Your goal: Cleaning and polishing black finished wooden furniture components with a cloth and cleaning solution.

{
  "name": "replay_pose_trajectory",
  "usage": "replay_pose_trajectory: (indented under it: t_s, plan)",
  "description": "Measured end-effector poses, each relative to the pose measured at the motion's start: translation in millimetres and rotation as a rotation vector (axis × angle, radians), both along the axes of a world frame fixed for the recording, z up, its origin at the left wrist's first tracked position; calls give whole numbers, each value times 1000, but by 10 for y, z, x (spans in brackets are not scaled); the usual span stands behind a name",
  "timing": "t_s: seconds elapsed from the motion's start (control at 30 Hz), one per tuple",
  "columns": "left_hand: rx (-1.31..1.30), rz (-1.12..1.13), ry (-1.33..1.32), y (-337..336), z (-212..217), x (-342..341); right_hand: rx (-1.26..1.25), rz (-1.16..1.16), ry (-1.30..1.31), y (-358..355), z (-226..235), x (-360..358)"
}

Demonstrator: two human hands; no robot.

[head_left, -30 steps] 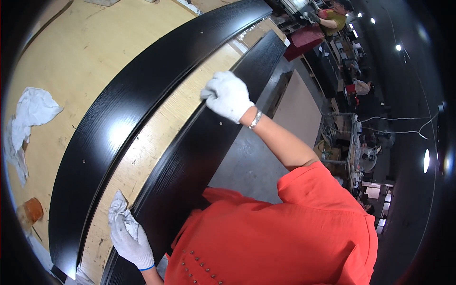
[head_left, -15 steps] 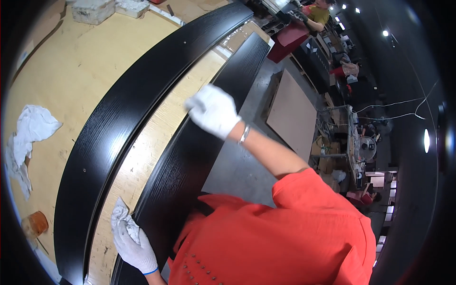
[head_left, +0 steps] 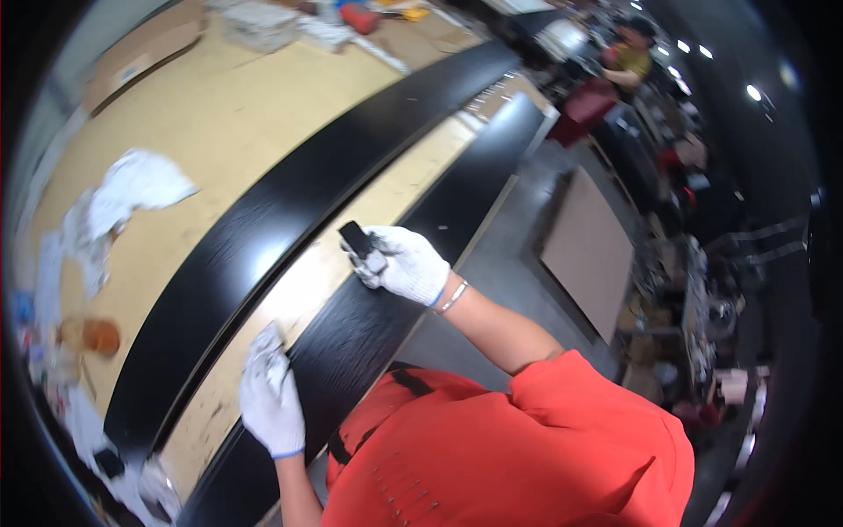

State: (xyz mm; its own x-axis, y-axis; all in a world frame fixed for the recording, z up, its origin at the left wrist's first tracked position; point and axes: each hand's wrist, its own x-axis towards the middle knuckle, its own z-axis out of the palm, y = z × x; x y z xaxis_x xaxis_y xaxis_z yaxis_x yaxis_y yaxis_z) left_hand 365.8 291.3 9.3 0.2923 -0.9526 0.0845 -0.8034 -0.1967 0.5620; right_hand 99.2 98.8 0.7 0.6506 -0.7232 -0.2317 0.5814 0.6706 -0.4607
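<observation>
Two long black wood-grain panels lie on a pale wooden tabletop: a curved far panel (head_left: pixel 290 202) and a near panel (head_left: pixel 474 176), with a strip of tabletop between them. My right hand (head_left: pixel 408 266), in a white knit glove, grips a small black block (head_left: pixel 355 238) above the inner edge of the near panel. Smudges darken the glove's fingertips. Lower left, my gloved left hand (head_left: pixel 270 404) is closed on a crumpled white cloth (head_left: pixel 270 341), mostly hidden by the fingers, beside the near panel's inner edge.
A white rag (head_left: pixel 140 184) lies on the tabletop at left, with an orange-brown container (head_left: pixel 101 336) below it. Whitish blocks (head_left: pixel 256 26) and a cardboard piece (head_left: pixel 145 53) sit at the far side. Beyond the near panel, a flat brown board (head_left: pixel 590 250) stands over the floor; another person works at far right.
The view has shifted, so the panels sit farther right. My right hand has turned, bringing the small black block into sight. My left hand has moved up along the near panel, still with the cloth.
</observation>
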Motion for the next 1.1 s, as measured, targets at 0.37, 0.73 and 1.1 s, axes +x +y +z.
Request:
replay_pose_trajectory:
  t_s: [0.37,0.73,1.1]
  plan:
    - [-57,467,107,833,697,1402,-86,72,287,732,171,1014]
    - [65,867,-348,2477,-43,5331,-243,658,229,2093,782,3855]
    - [-133,672,-227,2706,-36,5698,-108,695,297,2864,410,5550]
